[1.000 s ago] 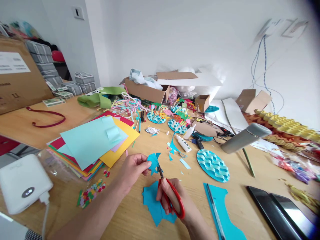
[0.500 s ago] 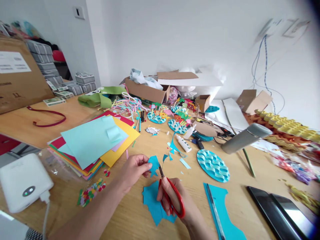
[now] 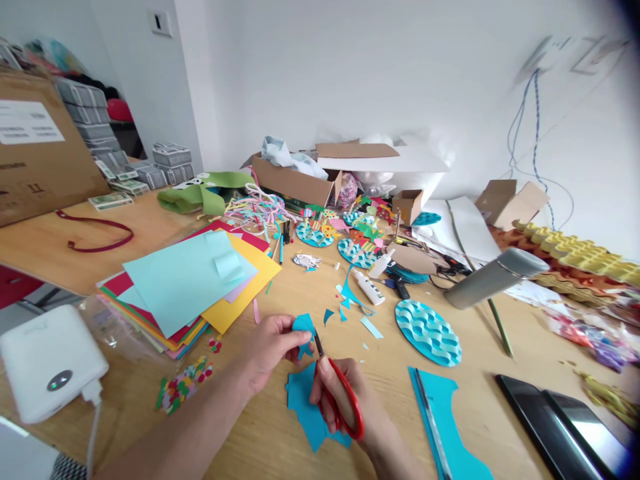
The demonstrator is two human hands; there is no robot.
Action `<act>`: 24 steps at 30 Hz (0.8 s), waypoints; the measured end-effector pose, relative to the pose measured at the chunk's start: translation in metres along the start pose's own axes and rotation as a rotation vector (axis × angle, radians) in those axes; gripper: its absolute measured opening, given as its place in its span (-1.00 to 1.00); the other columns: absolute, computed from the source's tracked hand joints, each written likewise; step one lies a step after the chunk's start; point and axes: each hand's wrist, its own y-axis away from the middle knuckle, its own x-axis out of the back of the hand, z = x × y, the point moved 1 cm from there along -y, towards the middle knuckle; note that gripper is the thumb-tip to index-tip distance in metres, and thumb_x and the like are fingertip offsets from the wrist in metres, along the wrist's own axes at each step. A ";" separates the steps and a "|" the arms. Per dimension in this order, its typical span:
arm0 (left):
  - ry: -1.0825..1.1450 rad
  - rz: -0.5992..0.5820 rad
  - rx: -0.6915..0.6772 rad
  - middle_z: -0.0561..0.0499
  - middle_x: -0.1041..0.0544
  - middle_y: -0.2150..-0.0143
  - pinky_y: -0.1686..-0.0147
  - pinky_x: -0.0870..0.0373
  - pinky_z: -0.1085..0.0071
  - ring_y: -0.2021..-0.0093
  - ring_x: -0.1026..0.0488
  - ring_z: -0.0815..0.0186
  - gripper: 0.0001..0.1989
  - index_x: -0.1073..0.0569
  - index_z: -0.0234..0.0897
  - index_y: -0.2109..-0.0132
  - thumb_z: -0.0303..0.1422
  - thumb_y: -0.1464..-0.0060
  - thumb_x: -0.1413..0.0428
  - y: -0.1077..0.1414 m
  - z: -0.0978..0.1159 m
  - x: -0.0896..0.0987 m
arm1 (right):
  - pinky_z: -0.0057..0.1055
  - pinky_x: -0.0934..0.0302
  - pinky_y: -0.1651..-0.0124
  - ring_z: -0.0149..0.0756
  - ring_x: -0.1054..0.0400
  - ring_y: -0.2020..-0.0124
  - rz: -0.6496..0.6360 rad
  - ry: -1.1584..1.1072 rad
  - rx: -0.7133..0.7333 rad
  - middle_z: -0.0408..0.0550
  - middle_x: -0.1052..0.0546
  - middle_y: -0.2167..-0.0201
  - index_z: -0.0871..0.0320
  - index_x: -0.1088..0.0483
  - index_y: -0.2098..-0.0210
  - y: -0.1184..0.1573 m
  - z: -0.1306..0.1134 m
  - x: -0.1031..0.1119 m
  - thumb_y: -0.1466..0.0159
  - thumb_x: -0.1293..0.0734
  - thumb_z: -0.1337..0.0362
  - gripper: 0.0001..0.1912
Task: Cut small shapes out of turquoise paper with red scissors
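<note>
Between the thumb and fingers of my left hand is a small blue paper cutout with a notched outline. My right hand grips red-handled scissors, fingers through the loops. The dark blades point up and left, at the right edge of the cutout; whether they are fully closed I cannot tell. Beneath my hands lie larger blue paper pieces with jagged edges, partly covered by the right hand. A small dark-blue scrap lies on the table just beyond the blades.
Coloured paper sheets are stacked at left, near a white power bank. To the right lie a blue oval with wavy strips, a pen on blue paper, phones and a grey tumbler. Glue bottles lie ahead.
A dark-blue scrap that hung by the blade tips has come away and lies on the table. The cutout has turned slightly in my left hand, and the scissors have shifted a little left.
</note>
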 end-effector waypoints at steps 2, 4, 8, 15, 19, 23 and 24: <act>-0.025 0.006 -0.019 0.03 -0.46 0.54 0.48 -0.23 0.47 0.54 -0.28 0.43 -0.78 -0.46 -0.36 0.49 -0.27 0.18 -0.24 -0.001 -0.001 0.000 | -0.57 0.13 0.75 -0.56 0.00 0.84 -0.004 0.000 0.005 -0.21 -0.24 0.86 0.23 -0.33 0.61 0.000 0.000 0.000 -0.10 -0.13 -0.39 -0.26; -0.049 0.013 -0.036 0.04 -0.47 0.55 0.48 -0.23 0.47 0.54 -0.29 0.42 -0.80 -0.47 -0.36 0.50 -0.28 0.17 -0.22 -0.001 -0.001 0.000 | -0.56 0.10 0.73 -0.55 -0.03 0.83 -0.009 0.001 0.016 -0.21 -0.24 0.84 0.24 -0.34 0.59 0.000 -0.001 -0.001 -0.10 -0.13 -0.39 -0.26; -0.086 0.017 -0.052 0.04 -0.48 0.56 0.50 -0.22 0.48 0.55 -0.29 0.42 -0.83 -0.47 -0.35 0.52 -0.30 0.17 -0.20 0.002 0.002 -0.002 | -0.55 0.08 0.70 -0.55 -0.04 0.81 -0.018 0.010 0.037 -0.19 -0.27 0.82 0.25 -0.35 0.57 -0.001 -0.001 -0.001 -0.12 -0.13 -0.37 -0.26; -0.092 -0.002 -0.042 0.07 -0.44 0.61 0.53 -0.20 0.49 0.58 -0.28 0.42 -0.84 -0.45 -0.33 0.56 -0.32 0.20 -0.19 0.005 0.004 -0.007 | -0.55 0.04 0.68 -0.54 -0.06 0.78 -0.008 0.068 0.028 -0.18 -0.28 0.80 0.26 -0.37 0.54 0.000 -0.002 0.001 -0.13 -0.11 -0.37 -0.25; -0.105 -0.006 -0.048 0.08 -0.42 0.62 0.55 -0.18 0.50 0.59 -0.26 0.43 -0.83 -0.43 -0.32 0.58 -0.31 0.19 -0.19 0.004 0.004 -0.007 | -0.54 0.01 0.66 -0.51 -0.10 0.76 -0.005 0.074 0.033 -0.17 -0.29 0.78 0.26 -0.39 0.52 0.001 -0.002 0.001 -0.14 -0.11 -0.36 -0.25; -0.112 -0.012 -0.046 0.08 -0.42 0.63 0.55 -0.18 0.49 0.60 -0.25 0.43 -0.82 -0.43 -0.32 0.58 -0.31 0.19 -0.18 0.004 0.004 -0.007 | -0.53 0.03 0.66 -0.52 -0.08 0.77 -0.004 0.078 0.035 -0.17 -0.28 0.79 0.26 -0.38 0.53 0.001 -0.003 0.001 -0.14 -0.11 -0.36 -0.25; -0.111 -0.015 -0.048 0.08 -0.42 0.63 0.55 -0.17 0.50 0.60 -0.25 0.43 -0.82 -0.43 -0.32 0.59 -0.31 0.19 -0.18 0.005 0.005 -0.007 | -0.53 0.04 0.66 -0.52 -0.06 0.78 -0.006 0.079 0.033 -0.18 -0.28 0.80 0.25 -0.37 0.53 0.001 -0.003 0.001 -0.14 -0.11 -0.36 -0.25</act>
